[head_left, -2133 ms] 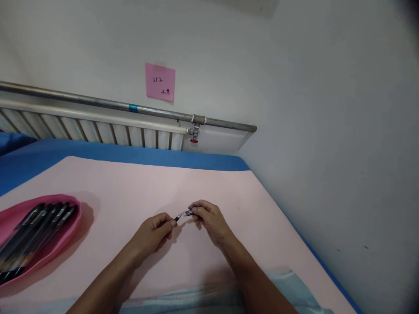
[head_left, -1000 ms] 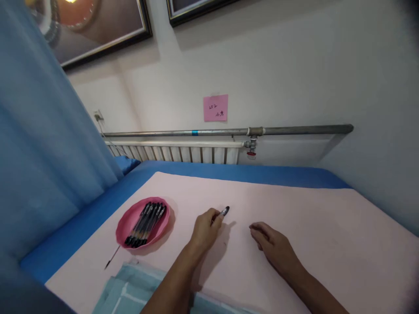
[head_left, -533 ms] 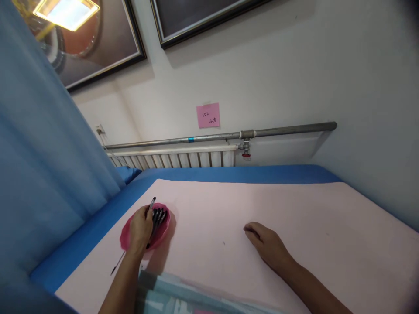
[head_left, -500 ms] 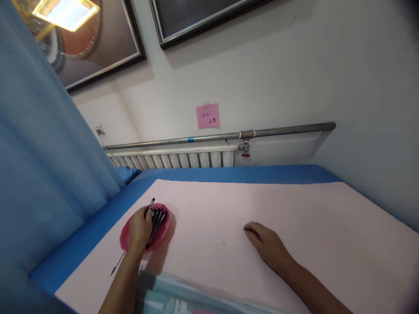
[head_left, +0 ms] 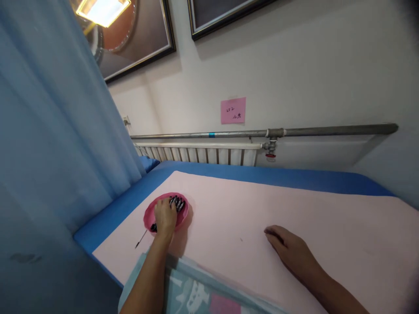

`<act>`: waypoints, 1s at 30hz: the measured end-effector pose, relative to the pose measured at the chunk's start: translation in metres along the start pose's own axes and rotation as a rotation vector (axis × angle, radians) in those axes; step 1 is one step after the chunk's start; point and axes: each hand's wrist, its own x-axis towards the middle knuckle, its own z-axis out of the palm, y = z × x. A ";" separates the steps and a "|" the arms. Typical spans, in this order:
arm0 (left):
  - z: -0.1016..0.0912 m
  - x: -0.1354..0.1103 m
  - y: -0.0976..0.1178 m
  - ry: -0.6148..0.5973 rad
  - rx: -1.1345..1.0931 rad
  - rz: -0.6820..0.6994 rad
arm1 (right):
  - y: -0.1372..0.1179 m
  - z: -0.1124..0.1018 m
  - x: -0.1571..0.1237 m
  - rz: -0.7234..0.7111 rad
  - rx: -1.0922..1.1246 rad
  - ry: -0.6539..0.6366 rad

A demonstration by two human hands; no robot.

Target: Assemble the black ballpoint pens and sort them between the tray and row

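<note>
A pink tray (head_left: 149, 213) with several black pens (head_left: 177, 202) lies at the left of the pink sheet (head_left: 248, 209). My left hand (head_left: 165, 216) rests on top of it, fingers bent down onto the pens and closed round one of them; the fingertips are hidden. My right hand (head_left: 290, 248) lies palm down on the sheet at the right, fingers stretched flat, holding nothing. A thin dark pen refill (head_left: 141, 239) lies on the sheet just left of the tray.
The pink sheet covers a blue mattress (head_left: 294, 178). A blue curtain (head_left: 49, 131) hangs at the left. A radiator (head_left: 196, 153) and a steel pipe (head_left: 327, 130) run along the back wall under a pink note (head_left: 233, 110). A teal patterned cloth (head_left: 196, 292) lies at the near edge.
My left hand carried the pen from the middle of the sheet to the pink tray and has lowered it among the other pens. The right hand let go and rests flat.
</note>
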 end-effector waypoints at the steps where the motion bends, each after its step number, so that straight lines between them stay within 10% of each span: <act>1: -0.003 -0.002 0.000 0.010 -0.011 0.010 | -0.001 0.000 -0.001 0.002 0.006 0.004; 16: -0.058 -0.054 -0.089 0.180 -0.056 -0.083 | -0.004 -0.027 -0.033 0.063 -0.037 -0.038; 22: -0.057 -0.098 -0.058 0.170 -0.218 0.129 | -0.005 -0.027 -0.043 0.037 -0.051 -0.030; 30: -0.026 -0.155 -0.004 -0.258 -0.305 0.411 | -0.002 -0.042 -0.065 -0.017 -0.157 -0.055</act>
